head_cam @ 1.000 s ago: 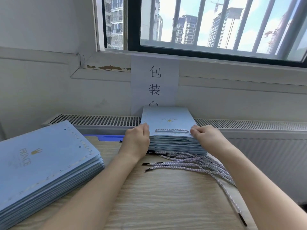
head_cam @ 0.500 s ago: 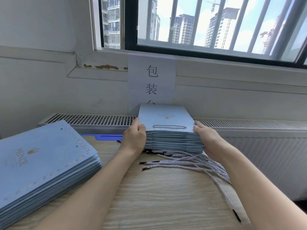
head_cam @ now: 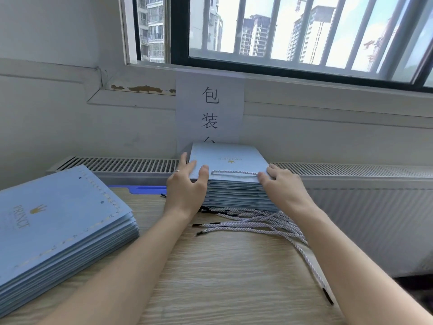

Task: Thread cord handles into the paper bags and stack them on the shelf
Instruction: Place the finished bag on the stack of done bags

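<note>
We find the bag stack (head_cam: 230, 158) at the table's (head_cam: 222, 266) far edge, its cord handle (head_cam: 234, 172) running left–right between the grips, left hand (head_cam: 187, 191) and right hand (head_cam: 283, 188) resting open on its near corners, holding nothing.

Bag stack (head_cam: 234, 195) sits between both hands. Left hand (head_cam: 187, 186) spread over its corner; right hand (head_cam: 283, 187) apparently rests fingertips beside the cord handle (head_cam: 234, 172). Loose cords (head_cam: 253, 225) below right wrist.

Daylit barred window (head_cam: 293, 31) above white wall (head_cam: 58, 127), radiator grille (head_cam: 117, 164), wooden table (head_cam: 222, 277).
</note>
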Demonstrator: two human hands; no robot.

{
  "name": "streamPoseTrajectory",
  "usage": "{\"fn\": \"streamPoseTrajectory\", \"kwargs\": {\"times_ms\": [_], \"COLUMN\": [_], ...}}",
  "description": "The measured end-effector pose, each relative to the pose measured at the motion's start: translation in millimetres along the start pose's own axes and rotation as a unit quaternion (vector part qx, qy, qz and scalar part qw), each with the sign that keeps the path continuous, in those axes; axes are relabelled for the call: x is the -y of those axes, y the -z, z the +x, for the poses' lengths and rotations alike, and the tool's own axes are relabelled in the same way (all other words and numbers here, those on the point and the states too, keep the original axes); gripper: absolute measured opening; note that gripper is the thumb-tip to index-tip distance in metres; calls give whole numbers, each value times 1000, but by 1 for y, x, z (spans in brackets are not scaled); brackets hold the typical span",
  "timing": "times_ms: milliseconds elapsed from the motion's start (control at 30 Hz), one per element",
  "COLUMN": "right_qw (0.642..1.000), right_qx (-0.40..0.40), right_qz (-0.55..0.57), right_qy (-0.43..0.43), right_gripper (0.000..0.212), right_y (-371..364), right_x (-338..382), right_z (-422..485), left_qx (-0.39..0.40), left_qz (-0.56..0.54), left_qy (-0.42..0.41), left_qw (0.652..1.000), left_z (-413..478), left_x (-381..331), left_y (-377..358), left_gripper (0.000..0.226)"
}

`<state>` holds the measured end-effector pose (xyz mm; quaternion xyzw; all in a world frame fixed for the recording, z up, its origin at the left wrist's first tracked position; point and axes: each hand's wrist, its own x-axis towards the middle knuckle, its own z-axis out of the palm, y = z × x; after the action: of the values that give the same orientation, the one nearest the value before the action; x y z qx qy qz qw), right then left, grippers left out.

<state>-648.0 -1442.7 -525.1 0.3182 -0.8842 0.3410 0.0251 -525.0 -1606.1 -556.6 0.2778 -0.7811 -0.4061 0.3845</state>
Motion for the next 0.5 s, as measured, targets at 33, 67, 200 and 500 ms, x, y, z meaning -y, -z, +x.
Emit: {"fn": "streamPoseTrajectory", "kwargs": {"times_ms": [33,67,200,500], "right_qw": [1000,999,1000,986], "right_qx": [-6,-8,5,8], "right_qz": [-17,-34,-21,151], "right_qy": [7,7,-18,-66], "right_gripper": [33,34,39,71], "right_y": [-1,-2,-1,-1], "right_x": [0,0,0,-7], "right_z": [0,0,-3,5], "left_qx": [2,7,32,28], "left_qz": [-3,-3,29,-3], "left_qy": [-5,-1,16,16], "left_qw": [1000,1000,999,999], "left_z": [0,-1,-1,-3], "left_x": [1,2,6,-3], "left_y": [0,0,2,2], "left_gripper": [54,54,55,50]}}
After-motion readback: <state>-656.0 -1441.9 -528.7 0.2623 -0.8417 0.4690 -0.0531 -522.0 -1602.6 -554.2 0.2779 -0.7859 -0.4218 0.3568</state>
